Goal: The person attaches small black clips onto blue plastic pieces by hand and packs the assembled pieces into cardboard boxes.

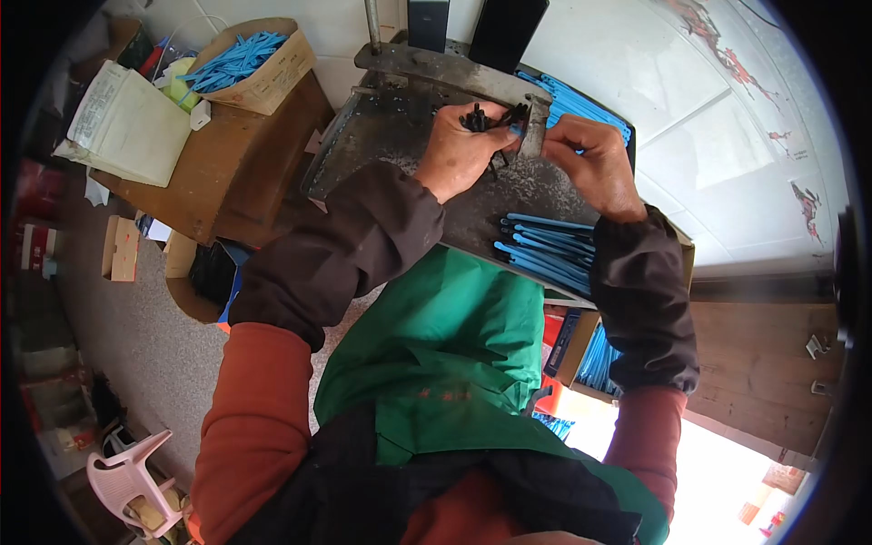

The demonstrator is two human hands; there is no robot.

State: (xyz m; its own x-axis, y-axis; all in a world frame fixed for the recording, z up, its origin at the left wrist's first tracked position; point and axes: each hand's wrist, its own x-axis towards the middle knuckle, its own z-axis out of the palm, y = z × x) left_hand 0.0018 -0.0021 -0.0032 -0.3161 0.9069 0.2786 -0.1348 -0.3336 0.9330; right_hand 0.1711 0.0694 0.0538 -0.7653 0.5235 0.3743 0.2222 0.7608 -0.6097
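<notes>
My left hand (461,153) is closed round several small black pieces (476,119), whose ends stick out between the fingers. A bit of blue shows at its thumb tip, beside the upright end of a worn metal arm (536,123). On the other side of that metal end, my right hand (597,165) is pinched, its fingertips close to the metal. Whatever it grips is hidden. Below the right hand, a pile of thin blue sticks with black ends (545,247) lies on the dark metal worktop (459,213).
More blue sticks (586,107) lie along the worktop's back right, by the tiled wall. Two dark upright devices (507,32) stand behind. A carton of blue strips (259,86) sits on a brown cabinet to the left. Another box of blue sticks (598,359) is below right.
</notes>
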